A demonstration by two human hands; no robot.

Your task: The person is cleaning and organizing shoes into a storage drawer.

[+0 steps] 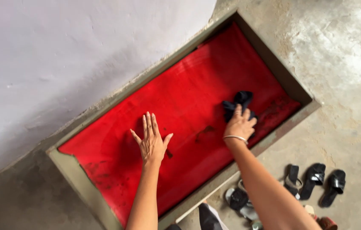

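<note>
A long red surface [180,98] with a grey-green frame [76,179] lies against the pale wall. My left hand [151,140] rests flat on the red surface, fingers spread, holding nothing. My right hand [240,124], with a thin bangle on the wrist, presses a dark blue cloth [239,102] onto the red surface toward its right end. Dark smudges mark the red surface [204,131] between my two hands and near the lower left corner.
A pale wall [61,55] runs along the far side of the frame. Rough concrete floor [346,76] surrounds it. Several black sandals [314,179] and other footwear [240,200] lie on the floor at the lower right.
</note>
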